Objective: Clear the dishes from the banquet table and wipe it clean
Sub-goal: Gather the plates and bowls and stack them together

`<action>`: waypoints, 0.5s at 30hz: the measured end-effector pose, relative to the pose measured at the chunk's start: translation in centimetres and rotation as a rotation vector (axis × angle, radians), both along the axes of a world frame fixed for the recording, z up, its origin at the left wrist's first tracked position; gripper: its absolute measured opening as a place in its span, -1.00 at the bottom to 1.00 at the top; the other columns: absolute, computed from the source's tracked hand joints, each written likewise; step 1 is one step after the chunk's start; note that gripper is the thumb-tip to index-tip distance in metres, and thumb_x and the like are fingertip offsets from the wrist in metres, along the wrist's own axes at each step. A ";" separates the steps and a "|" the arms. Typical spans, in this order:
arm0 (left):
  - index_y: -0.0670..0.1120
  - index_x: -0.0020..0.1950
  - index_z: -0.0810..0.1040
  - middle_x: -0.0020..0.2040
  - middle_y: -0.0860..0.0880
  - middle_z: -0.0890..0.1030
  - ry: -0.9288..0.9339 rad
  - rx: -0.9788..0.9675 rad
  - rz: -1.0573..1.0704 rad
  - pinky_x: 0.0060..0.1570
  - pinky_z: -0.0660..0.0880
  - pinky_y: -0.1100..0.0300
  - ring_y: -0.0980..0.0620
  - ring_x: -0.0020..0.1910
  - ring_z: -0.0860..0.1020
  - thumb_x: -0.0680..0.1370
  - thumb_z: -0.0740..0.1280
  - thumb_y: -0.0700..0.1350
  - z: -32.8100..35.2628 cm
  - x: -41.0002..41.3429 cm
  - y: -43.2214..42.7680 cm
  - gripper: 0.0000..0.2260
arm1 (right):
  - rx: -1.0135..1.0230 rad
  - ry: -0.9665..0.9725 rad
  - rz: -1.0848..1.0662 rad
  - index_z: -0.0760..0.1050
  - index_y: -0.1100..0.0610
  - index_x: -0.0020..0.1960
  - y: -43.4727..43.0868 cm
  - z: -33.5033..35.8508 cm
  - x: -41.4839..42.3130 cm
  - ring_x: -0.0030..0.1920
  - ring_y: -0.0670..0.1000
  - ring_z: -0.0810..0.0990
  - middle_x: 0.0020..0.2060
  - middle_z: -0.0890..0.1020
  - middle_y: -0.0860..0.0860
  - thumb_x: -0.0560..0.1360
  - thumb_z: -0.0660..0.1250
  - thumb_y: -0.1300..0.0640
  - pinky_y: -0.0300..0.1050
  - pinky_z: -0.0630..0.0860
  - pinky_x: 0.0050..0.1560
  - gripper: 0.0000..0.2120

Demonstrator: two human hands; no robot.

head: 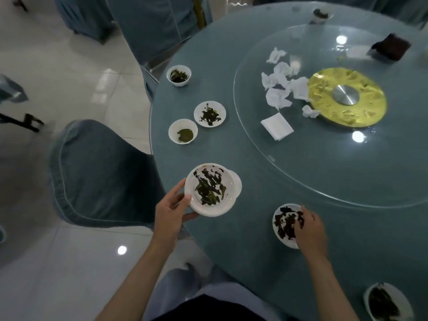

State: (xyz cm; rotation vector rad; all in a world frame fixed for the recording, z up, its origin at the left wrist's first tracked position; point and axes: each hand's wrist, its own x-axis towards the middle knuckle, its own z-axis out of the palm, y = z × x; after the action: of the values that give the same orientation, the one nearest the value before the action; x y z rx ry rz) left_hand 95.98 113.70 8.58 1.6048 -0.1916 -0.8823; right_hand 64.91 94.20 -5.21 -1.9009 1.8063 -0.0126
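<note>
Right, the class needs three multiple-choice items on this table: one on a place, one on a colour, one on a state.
1. Where are the crumpled napkins? A floor B turntable C chair
2. The turntable's centre disc is: A gold B red C black
3. The left hand: A hangs idle B wipes C holds a plate
Answers: B, they lie on the glass; A, it shines yellow; C, fingers curl round its rim.
</note>
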 end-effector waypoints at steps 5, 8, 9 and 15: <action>0.09 0.40 0.56 0.18 0.00 0.72 0.020 0.022 -0.068 -0.01 0.70 -0.06 -0.03 0.18 0.69 0.64 0.37 -0.19 -0.3 1.0 -0.9 -0.64 | -0.029 -0.084 -0.147 0.51 0.17 0.39 1.3 -0.6 0.2 0.20 0.28 0.53 0.25 0.52 0.19 0.60 0.24 0.28 0.15 0.53 0.13 -0.64; 0.07 0.43 0.56 0.17 0.02 0.72 0.025 0.028 -0.094 -0.02 0.70 -0.05 -0.03 0.17 0.69 0.64 0.37 -0.19 -0.6 1.7 -0.7 -0.63 | -0.047 -0.112 -0.191 0.60 0.18 0.25 2.6 -1.1 0.9 0.06 0.24 0.56 0.12 0.56 0.16 0.62 0.25 0.26 0.01 0.45 0.00 -0.74; 0.05 0.44 0.55 0.17 0.02 0.73 0.029 0.029 -0.101 -0.02 0.70 -0.05 -0.03 0.17 0.69 0.64 0.37 -0.19 -0.6 2.0 -0.6 -0.62 | -0.039 -0.125 -0.218 0.62 0.16 0.20 3.0 -1.1 1.1 0.02 0.22 0.57 0.07 0.57 0.14 0.62 0.27 0.24 -0.02 0.41 -0.03 -0.78; 0.10 0.40 0.57 0.17 -0.01 0.73 0.030 0.026 -0.107 0.01 0.70 -0.09 -0.05 0.17 0.69 0.63 0.38 -0.20 -0.9 3.5 0.0 -0.64 | 0.068 -0.311 -0.272 0.63 0.05 -0.02 4.3 -0.5 2.2 -0.07 0.09 0.66 -0.10 0.67 0.03 0.59 0.39 0.24 -0.06 0.49 -0.08 -0.89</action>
State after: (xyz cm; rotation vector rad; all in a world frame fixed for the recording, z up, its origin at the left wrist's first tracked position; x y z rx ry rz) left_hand 99.50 113.71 7.70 1.6162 -0.2477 -0.9945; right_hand 67.13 98.50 -5.71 -1.4983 1.8066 -0.3200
